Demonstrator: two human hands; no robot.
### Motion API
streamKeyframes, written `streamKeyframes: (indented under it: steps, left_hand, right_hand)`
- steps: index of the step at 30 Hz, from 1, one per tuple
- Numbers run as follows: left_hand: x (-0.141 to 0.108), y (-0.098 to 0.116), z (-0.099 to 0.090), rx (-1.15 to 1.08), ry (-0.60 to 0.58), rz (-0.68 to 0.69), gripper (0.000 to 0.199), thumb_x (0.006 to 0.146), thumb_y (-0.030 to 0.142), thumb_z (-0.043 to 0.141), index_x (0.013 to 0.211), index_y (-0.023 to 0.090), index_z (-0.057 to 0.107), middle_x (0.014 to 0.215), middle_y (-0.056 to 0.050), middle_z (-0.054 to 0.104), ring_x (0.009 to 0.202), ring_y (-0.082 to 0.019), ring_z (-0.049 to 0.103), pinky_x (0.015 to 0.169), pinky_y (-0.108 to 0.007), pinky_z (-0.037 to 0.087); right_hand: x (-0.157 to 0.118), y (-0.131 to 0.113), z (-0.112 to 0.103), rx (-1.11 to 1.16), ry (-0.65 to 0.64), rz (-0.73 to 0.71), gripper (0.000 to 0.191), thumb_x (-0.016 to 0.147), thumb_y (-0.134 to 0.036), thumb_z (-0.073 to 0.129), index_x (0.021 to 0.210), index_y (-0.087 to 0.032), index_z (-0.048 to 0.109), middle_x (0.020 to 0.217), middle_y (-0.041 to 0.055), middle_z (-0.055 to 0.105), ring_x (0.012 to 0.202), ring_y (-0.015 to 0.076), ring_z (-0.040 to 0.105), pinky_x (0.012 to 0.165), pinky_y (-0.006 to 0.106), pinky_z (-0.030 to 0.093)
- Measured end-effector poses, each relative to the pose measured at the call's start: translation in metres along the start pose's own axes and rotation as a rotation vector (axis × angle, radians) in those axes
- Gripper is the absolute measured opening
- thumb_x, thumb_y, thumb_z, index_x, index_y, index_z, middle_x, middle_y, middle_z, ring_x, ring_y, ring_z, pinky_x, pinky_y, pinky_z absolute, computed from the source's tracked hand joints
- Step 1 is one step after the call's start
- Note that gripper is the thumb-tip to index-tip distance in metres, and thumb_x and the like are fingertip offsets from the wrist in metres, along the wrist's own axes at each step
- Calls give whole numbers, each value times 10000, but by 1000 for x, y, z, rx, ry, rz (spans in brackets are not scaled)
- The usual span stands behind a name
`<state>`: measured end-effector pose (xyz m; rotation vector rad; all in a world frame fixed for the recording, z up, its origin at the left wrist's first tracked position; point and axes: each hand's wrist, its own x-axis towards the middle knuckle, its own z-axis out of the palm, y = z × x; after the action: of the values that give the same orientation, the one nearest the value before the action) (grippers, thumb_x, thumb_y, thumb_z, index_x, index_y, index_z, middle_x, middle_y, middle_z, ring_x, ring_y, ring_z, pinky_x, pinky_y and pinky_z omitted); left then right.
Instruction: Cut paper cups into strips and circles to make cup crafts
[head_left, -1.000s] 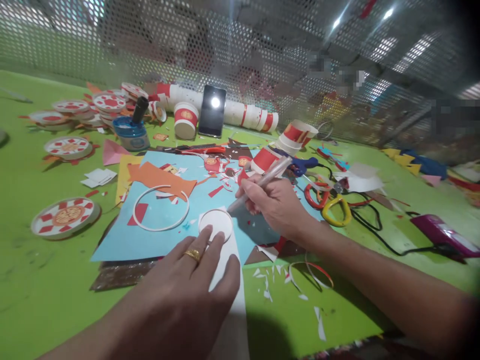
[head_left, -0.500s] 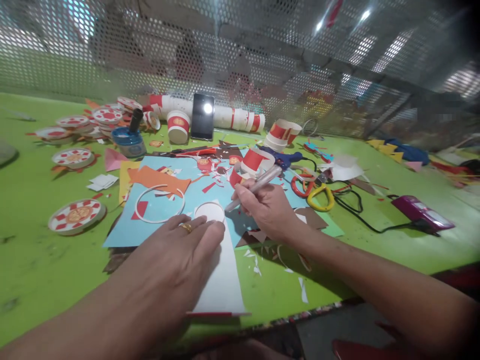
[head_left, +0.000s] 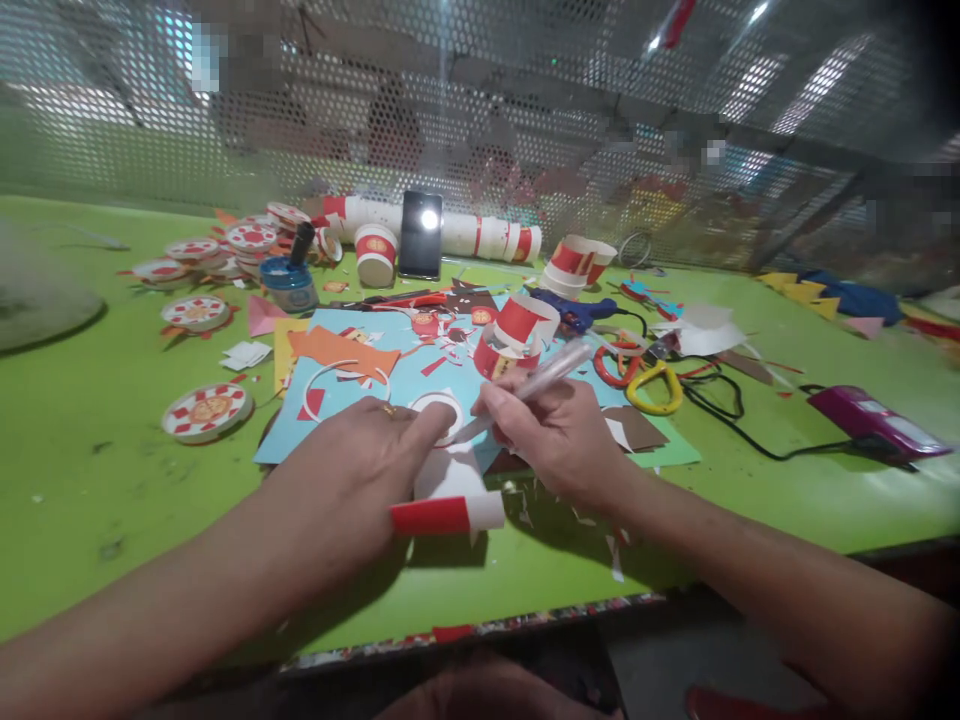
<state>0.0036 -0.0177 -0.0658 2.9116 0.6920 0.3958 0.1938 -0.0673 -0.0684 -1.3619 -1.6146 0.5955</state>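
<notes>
My right hand [head_left: 559,435] is closed around a clear pen [head_left: 556,372], held at a slant. The pen's tip meets the edge of a small white round piece [head_left: 436,402]. My left hand [head_left: 367,445] grips that piece and the white paper [head_left: 448,470] under it, thumb pressed on top, the other fingers mostly hidden. Toward me the paper's end curls up and shows a red and white face [head_left: 446,514]. A thin white ring [head_left: 311,380] lies on the blue sheet [head_left: 289,435] beyond my left hand.
Cut red-and-white cups [head_left: 517,322], a blue glue gun [head_left: 570,308] and yellow-handled scissors [head_left: 654,388] lie ahead. A phone [head_left: 421,235] leans on a row of cups. Left are a blue jar [head_left: 289,288] and decorated discs [head_left: 206,412]; right, a purple power box [head_left: 877,420].
My left thumb has moved onto the round piece, and the hand now grips rather than lies flat. The paper's near end has risen, showing its red side. The pen has come to the round piece's edge.
</notes>
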Motion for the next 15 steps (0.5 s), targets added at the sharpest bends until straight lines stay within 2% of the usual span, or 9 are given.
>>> streamKeyframes:
  steps: [2,4,6,9,12,15]
  left_hand:
    - [2,0,-5,-36,-45,-34,237,822,159,423,1025,192,541,698,-19,596,596,-183,508,536,-273,326]
    - [4,0,-9,-76,-95,-52,243,833,156,419,1029,200,556,716,-19,610,603,-183,524,535,-269,334]
    - [5,0,-12,-81,-119,-58,238,843,145,419,1026,195,562,724,-20,617,609,-181,534,538,-262,340]
    - [4,-1,-10,-47,-78,-37,211,868,134,398,998,169,560,708,-29,604,617,-178,533,564,-262,350]
    - [2,-3,-7,-90,-41,6,190,902,167,381,996,159,546,726,-30,597,628,-170,523,587,-262,359]
    - [1,-6,-6,-149,-50,-5,202,925,196,358,1020,171,536,728,-13,591,625,-165,521,581,-256,368]
  right_hand:
    - [-3,-2,4,29,-44,-16,224,884,-223,499,679,-165,571,606,-31,529,565,103,485,532,234,401]
    - [-6,-2,7,30,-87,-99,156,864,-180,521,738,-148,607,681,7,605,616,120,537,556,239,430]
    - [-9,-2,10,-44,-139,-277,112,840,-125,524,820,-122,633,739,47,644,644,138,558,582,259,445]
    - [-14,-5,13,-221,-187,-516,155,854,-95,498,911,-94,642,772,78,644,687,158,556,613,271,458]
    - [-19,-11,13,-330,-210,-580,198,896,-115,468,878,-100,665,787,95,645,738,178,552,637,275,471]
    - [-24,-15,11,-441,-275,-597,237,909,-123,464,921,-52,690,761,120,642,690,195,529,583,293,459]
